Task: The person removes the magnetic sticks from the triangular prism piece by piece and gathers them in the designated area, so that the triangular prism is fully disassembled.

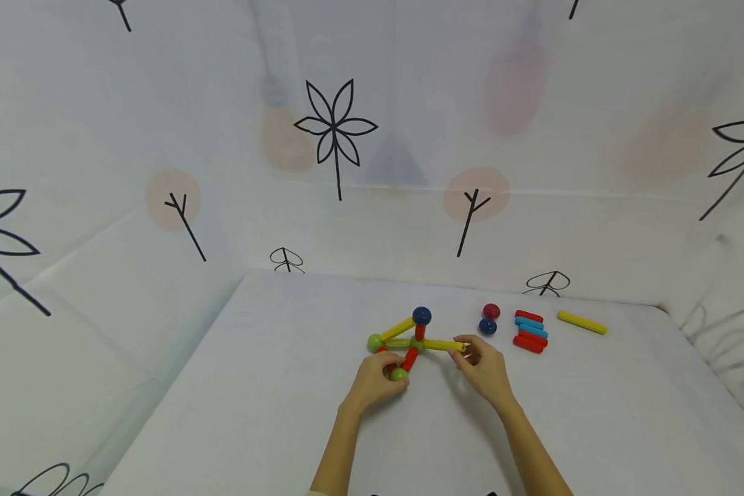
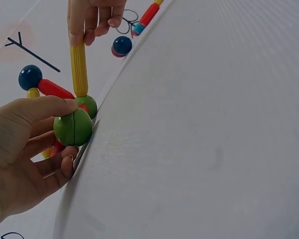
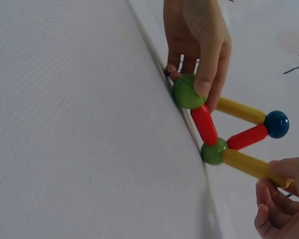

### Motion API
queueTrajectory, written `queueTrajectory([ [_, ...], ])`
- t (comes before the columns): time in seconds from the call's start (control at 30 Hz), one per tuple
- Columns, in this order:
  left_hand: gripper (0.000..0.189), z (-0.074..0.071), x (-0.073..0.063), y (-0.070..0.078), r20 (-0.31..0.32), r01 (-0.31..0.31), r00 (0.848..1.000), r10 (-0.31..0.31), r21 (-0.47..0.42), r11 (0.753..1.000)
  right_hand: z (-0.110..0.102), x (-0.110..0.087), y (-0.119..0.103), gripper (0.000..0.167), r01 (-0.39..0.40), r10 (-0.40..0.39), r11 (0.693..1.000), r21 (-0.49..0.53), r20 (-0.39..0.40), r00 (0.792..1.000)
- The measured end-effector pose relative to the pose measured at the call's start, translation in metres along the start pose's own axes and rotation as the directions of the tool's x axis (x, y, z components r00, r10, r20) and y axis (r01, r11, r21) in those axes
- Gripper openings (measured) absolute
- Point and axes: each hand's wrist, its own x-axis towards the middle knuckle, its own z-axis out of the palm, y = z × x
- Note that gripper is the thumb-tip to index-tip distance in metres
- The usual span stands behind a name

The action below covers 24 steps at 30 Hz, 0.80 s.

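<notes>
A frame of coloured rods and balls stands on the white table (image 1: 266,413). My left hand (image 1: 372,382) pinches its nearest green ball (image 2: 72,127) between thumb and fingers. Red rods (image 3: 204,124) run from that ball to two other green balls, one of them the middle ball (image 3: 214,151). A short red rod (image 1: 419,333) rises from the middle ball to a blue ball (image 1: 421,315), and a yellow rod (image 1: 398,328) slopes from there to the left green ball (image 1: 375,343). My right hand (image 1: 486,368) pinches the outer end of another yellow rod (image 3: 246,163), whose inner end meets the middle ball.
Right of the frame lie a loose red ball (image 1: 491,311) and a dark blue ball (image 1: 487,326). Beyond them are several short red rods (image 1: 528,344) and blue rods (image 1: 530,322) side by side, then a long yellow rod (image 1: 583,322). A patterned white sheet (image 1: 397,234) hangs behind the table.
</notes>
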Motion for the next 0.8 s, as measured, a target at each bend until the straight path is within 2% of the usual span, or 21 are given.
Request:
queueTrajectory([
  [0.17,0.033,-0.003,0.001,-0.001,-0.008,0.003,1.000,-0.003,0.028,1.000,-0.004,0.000,0.001,0.028,-0.047,0.048,0.999,-0.009,0.055,0.997],
  [0.23,0.032,-0.003,0.002,-0.003,-0.032,0.009,0.999,-0.008,0.051,0.999,-0.006,0.001,0.001,0.028,-0.057,0.058,0.998,-0.013,0.083,0.995],
  [0.33,0.032,-0.002,0.003,-0.004,-0.102,0.041,0.994,-0.031,0.097,0.994,-0.007,0.001,0.002,0.028,-0.077,0.078,0.997,-0.015,0.116,0.990],
  [0.43,0.031,0.000,0.003,-0.003,-0.207,0.079,0.977,-0.047,0.148,0.986,-0.007,0.000,0.003,0.029,-0.090,0.089,0.996,0.003,0.136,0.987],
  [0.57,0.027,0.006,0.005,0.004,-0.333,0.106,0.943,-0.026,0.224,0.969,-0.006,0.000,0.005,0.030,-0.094,0.088,0.995,0.032,0.154,0.984],
  [0.67,0.024,0.011,0.009,0.011,-0.366,0.113,0.931,-0.013,0.254,0.961,-0.006,0.000,0.005,0.029,-0.097,0.089,0.994,0.045,0.155,0.984],
  [0.8,0.026,0.019,0.015,0.018,-0.354,0.138,0.935,-0.032,0.278,0.951,-0.004,-0.002,0.003,0.029,-0.122,0.108,0.990,0.070,0.178,0.978],
])
